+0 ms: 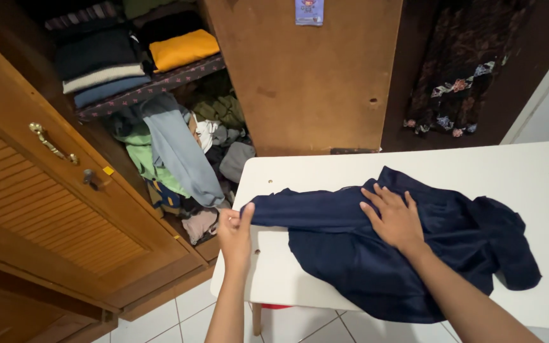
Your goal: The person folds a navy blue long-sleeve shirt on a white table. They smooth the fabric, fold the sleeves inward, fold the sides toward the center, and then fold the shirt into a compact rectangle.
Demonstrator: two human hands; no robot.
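1. Where the dark blue garment (376, 254) spreads over the white table (528, 171), lying rumpled and half-folded, nearer the table's front edge than its back; lower hem hanging just past that edge.
2. Left hand (235, 234) at the table's left edge, thumb and fingers pinched shut on the garment's left corner, pulling it taut; fingertips partly hidden behind the cloth.
3. Right hand (394, 216) flat and open on the garment near the table's middle, fingers spread, pressing, gripping nothing.
4. Kind of garment hard to tell; folds hide its shape.
5. Left of the table, an open wooden wardrobe (52, 209), louvred door with a brass handle (52, 145), cut off by the frame's edge.
6. Inside, beyond the table's left corner, folded clothes on a shelf (154, 82), among them a yellow piece (182, 49); below, a jumbled heap with a grey-blue piece (179, 152) hanging out.
7. Behind the table, a dark patterned cloth (459, 70) hanging, top cut off.
8. Under the table, white floor tiles (192, 317), one table leg and something red barely visible.
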